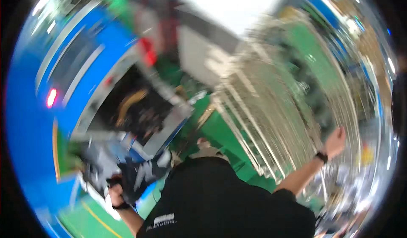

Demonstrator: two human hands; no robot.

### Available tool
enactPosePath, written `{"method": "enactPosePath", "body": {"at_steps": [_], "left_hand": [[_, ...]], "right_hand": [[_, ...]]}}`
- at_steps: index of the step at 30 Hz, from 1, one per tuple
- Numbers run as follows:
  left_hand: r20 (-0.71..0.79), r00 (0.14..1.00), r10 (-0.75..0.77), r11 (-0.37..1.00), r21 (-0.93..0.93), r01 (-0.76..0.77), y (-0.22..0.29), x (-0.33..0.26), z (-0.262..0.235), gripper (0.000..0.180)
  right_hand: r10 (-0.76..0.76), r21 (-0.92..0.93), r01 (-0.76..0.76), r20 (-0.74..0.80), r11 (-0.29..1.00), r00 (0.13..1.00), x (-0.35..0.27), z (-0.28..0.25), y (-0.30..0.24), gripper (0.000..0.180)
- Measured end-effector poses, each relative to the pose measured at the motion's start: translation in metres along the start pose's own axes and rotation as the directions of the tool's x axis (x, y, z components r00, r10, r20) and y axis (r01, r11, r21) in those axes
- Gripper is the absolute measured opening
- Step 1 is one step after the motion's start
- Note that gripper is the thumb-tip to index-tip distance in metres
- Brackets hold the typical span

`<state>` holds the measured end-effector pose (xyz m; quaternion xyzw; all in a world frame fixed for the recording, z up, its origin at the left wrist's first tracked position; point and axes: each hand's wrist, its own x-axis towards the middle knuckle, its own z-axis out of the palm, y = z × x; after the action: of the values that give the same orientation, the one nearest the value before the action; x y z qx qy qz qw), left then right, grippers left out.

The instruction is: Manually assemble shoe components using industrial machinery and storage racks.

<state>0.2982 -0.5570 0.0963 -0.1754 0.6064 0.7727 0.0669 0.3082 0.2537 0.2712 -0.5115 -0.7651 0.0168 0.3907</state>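
Observation:
Motion blurs much of the head view. My left hand (pixel 115 195), with a dark band at the wrist, is low on the left and looks closed around something small and dark that I cannot make out. Just beside it is a black-and-grey item (pixel 144 174), too smeared to name. Out to the right, my right hand (pixel 335 141) is raised in front of a pale metal wire rack (pixel 250 123). Its fingers are smeared, and I cannot tell whether it touches the rack.
A blue machine (pixel 29 110) with a lit red lamp (pixel 51 97) and a dark open bay (pixel 140 104) stands on the left. Ahead is a pale grey cabinet (pixel 197 47). Green floor (pixel 220 132) shows between machine and rack. Blurred clutter (pixel 343 212) lies lower right.

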Motion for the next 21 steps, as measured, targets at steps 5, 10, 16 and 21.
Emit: {"method": "enactPosePath", "body": {"at_steps": [5, 10, 16, 21], "left_hand": [[-0.622, 0.773, 0.125, 0.992, 0.086, -0.091, -0.004, -0.068, -0.056, 0.033], [-0.775, 0.616, 0.141, 0.755, 0.486, 0.440, -0.144, -0.073, -0.171, 0.042], [-0.775, 0.543, 0.323, 0.384, 0.632, 0.673, -0.159, -0.094, -0.164, 0.048], [-0.645, 0.606, 0.464, 0.440, 0.762, 0.474, -0.064, -0.007, -0.224, 0.040]], "right_hand": [[-0.439, 0.835, -0.230, 0.474, 0.500, 0.764, -0.116, 0.048, -0.160, 0.029], [-0.865, 0.928, -0.050, 0.362, 0.369, 0.347, -0.305, 0.038, -0.354, 0.027], [-0.909, 0.926, 0.236, -0.347, -0.294, 0.232, -0.460, -0.053, -0.501, 0.038], [-0.894, 0.643, 0.720, -0.442, -0.262, 0.070, -0.570, -0.056, -0.541, 0.044]]}}
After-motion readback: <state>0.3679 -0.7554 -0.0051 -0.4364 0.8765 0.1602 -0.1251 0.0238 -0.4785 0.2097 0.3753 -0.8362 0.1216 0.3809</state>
